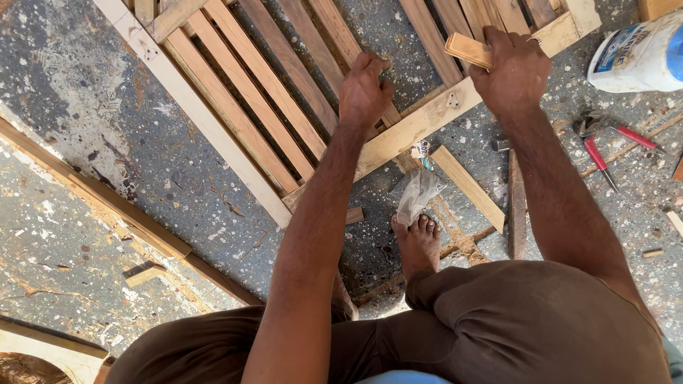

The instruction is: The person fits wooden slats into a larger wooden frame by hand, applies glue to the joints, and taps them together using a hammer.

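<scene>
Slatted frame [416, 128] on floor: most slats already set, gaps open near 12 o'clock. Left hand [364, 89] curled, pressing a slat [313, 71]; right hand [514, 67] gripping small wood block [468, 50] at 1 o'clock. Fitting judged partway done.

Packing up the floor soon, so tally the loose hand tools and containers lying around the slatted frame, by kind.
Red-handled pincers: 1
Hammer: 1
White plastic tub: 1
Clear plastic bag: 1
Small wood block, held in right hand: 1
Total: 5
</scene>
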